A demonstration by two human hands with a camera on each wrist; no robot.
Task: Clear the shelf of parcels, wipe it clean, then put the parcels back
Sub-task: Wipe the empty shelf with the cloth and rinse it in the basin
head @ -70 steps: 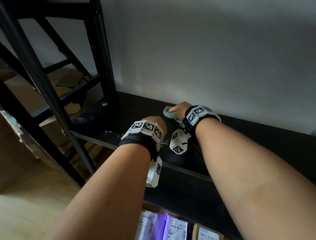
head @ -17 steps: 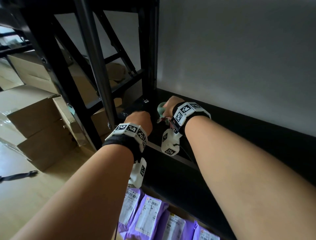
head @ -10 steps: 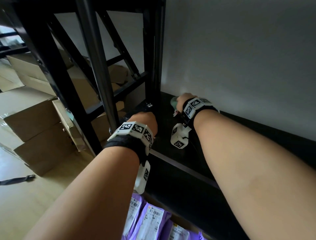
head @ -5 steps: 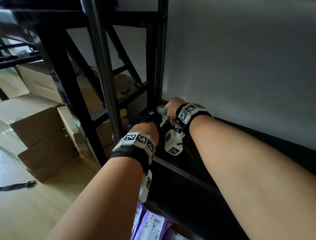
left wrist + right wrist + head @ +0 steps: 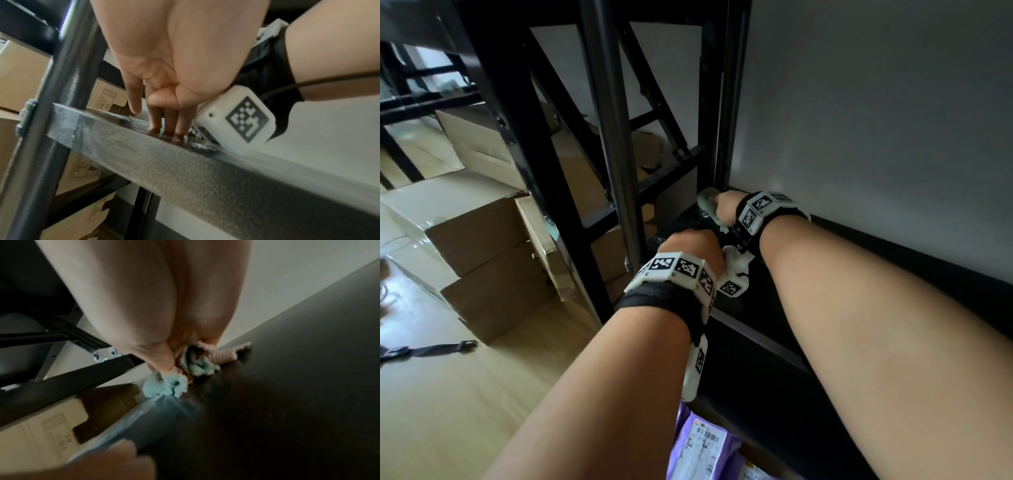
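Terry-pile teal-and-pink cloth (image 5: pixel 176 378), soft and light, bunched in my right hand (image 5: pixel 726 207) at the black metal shelf's (image 5: pixel 774 308) back corner; my left hand's fingers (image 5: pixel 164 120) rest straight on its edge.

Grey wall (image 5: pixel 876 102), wooden floor (image 5: pixel 465 394), cardboard boxes (image 5: pixel 482 240)

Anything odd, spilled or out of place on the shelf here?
Nothing stands out. The right hand grips a bunched cloth against the black shelf near its back corner; purple parcels lie below.
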